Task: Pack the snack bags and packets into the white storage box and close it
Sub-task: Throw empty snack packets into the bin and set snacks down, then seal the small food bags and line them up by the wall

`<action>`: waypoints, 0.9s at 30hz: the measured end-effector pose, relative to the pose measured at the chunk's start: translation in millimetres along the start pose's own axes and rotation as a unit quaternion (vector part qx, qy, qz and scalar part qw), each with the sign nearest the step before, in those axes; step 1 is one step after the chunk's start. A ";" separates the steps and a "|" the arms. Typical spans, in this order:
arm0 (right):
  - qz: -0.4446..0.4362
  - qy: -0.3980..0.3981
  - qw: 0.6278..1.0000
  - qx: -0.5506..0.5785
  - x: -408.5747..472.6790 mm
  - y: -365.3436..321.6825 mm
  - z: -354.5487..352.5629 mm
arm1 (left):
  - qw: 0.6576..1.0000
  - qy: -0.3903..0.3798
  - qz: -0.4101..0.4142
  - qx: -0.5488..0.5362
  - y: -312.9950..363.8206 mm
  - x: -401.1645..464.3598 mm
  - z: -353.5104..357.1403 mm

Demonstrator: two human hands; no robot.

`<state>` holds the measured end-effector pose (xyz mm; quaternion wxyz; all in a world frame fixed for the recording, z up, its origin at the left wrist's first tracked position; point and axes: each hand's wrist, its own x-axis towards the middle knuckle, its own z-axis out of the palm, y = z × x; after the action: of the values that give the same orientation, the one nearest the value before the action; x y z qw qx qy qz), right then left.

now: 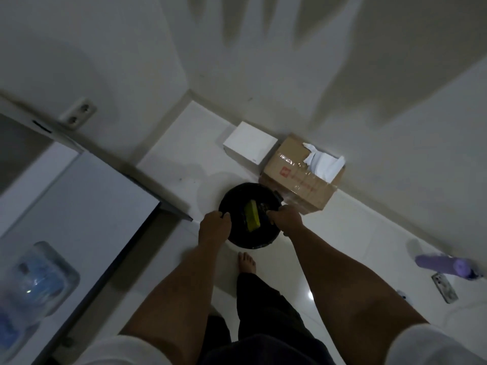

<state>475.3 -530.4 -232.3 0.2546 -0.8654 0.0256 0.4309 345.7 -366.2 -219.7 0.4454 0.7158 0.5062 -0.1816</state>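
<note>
A round black container [250,217] is seen at the centre of the frame, above the pale tiled floor [342,233], gripped at opposite sides of its rim. The left hand [213,225] is closed over the left edge and the right hand [286,218] over the right edge; a two-handed hold of this kind is judged to keep the container level while it is carried or set down. A yellow-green packet [252,216] lies inside it, apparently a snack item. A closed white box [250,146] stands against the wall just above centre, touching a brown cardboard box [297,177] with torn white paper at its top. Whether the white box is the storage box cannot be confirmed. No packing is judged to have begun. A purple cylinder [445,264] lies at the right edge, and a water bottle [34,277] at the lower left.
</note>
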 end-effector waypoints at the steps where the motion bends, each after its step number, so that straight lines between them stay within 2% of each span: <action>1: -0.020 0.007 1.000 -0.023 -1.3 -2.2 2.6 | 1.000 -0.001 -0.001 0.002 -1.5 -3.0 -3.5; 5: -0.096 0.010 0.991 -0.087 -16.9 -13.7 20.2 | 1.000 0.006 0.006 0.012 -6.7 -20.8 -25.2; 8: -0.144 -0.005 0.983 -0.112 -33.0 -27.7 40.2 | 0.999 0.039 0.006 0.000 -16.6 -40.2 -50.6; 13: -0.256 -0.026 0.947 -0.192 -71.8 -63.5 93.6 | 0.993 0.106 0.013 -0.050 -72.1 -80.1 -111.4; 17: -0.295 -0.038 0.936 -0.188 -125.1 -100.3 148.0 | 0.981 0.177 0.005 -0.081 -138.7 -128.1 -164.1; 20: -0.357 -0.018 0.911 -0.207 -180.2 -113.5 198.7 | 0.969 0.222 -0.007 -0.105 -204.1 -164.5 -189.6; 27: -0.407 -0.058 0.892 -0.186 -292.4 -126.4 327.1 | 0.934 0.301 -0.086 -0.173 -378.6 -256.5 -242.3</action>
<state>85.5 -320.4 -120.8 0.2428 -0.8052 -0.4242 0.3360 -144.3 -277.1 -79.0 0.3720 0.6026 0.6996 0.0952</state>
